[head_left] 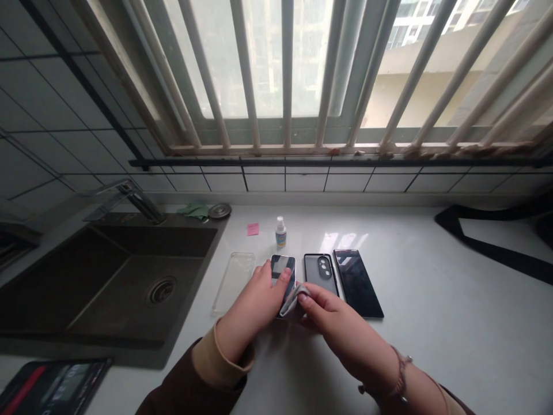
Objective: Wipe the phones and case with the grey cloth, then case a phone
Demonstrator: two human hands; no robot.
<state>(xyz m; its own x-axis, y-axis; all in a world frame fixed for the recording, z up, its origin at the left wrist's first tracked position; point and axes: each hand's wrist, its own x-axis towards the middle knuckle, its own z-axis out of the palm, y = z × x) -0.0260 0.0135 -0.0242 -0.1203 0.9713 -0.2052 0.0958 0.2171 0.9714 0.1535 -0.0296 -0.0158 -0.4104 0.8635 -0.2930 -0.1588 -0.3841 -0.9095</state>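
A smartphone (284,264) lies on the white counter, and my left hand (263,294) grips it by its sides, thumb across the screen. My right hand (322,305) pinches a folded grey cloth (292,301) against the phone's lower right edge. Left of the phone is a clear phone case (233,279). On the right, a black-rimmed phone case (317,271) with a camera cutout lies partly behind my right hand. Beside it rests a larger dark phone (358,282), screen up. Behind them stands a small white spray bottle (280,233) with a coloured label.
A dark sink (173,259) with a faucet (140,199) is on the left. A green cloth (193,210) and a metal drain strainer (219,211) sit at its back edge. A pink paper square (253,229) lies near the bottle. A black strap (496,242) lies at right.
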